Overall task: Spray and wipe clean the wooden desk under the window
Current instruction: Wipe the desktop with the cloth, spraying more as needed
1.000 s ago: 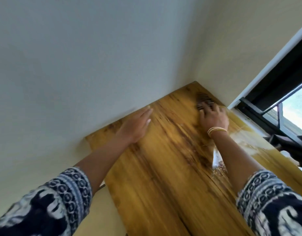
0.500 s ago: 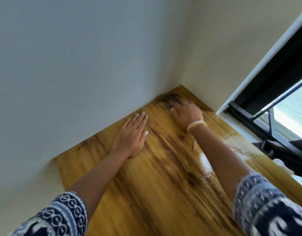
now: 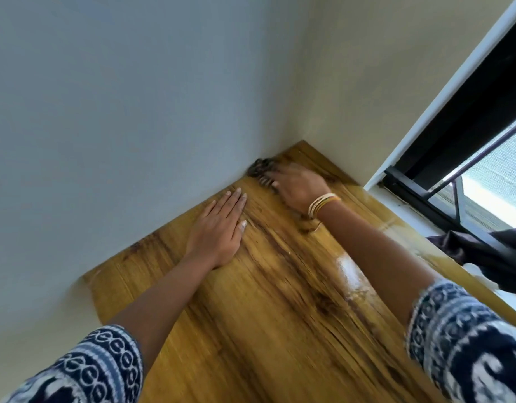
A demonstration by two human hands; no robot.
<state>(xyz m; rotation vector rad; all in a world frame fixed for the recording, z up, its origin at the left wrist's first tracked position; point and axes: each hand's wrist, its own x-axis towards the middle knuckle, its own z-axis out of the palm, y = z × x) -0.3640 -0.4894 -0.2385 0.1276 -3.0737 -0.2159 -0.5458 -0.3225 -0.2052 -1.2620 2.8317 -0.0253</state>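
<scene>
The wooden desk [image 3: 268,315] fills the lower middle of the head view, its grain streaked dark and a wet glare showing beside my right forearm. My left hand [image 3: 219,228] lies flat on the wood near the left wall, fingers straight. My right hand [image 3: 297,187], with bangles at the wrist, presses a dark patterned cloth [image 3: 259,167] against the desk where it meets the left wall, close to the far corner. Most of the cloth is hidden under the fingers.
Pale walls close the desk on the left and far side. A black-framed window [image 3: 466,158] with a white sill runs along the right edge. Dark fabric [image 3: 489,251] lies on the sill at the right.
My right hand has slid the cloth leftward along the back of the desk to the left wall. My left hand has stayed flat on the wood.
</scene>
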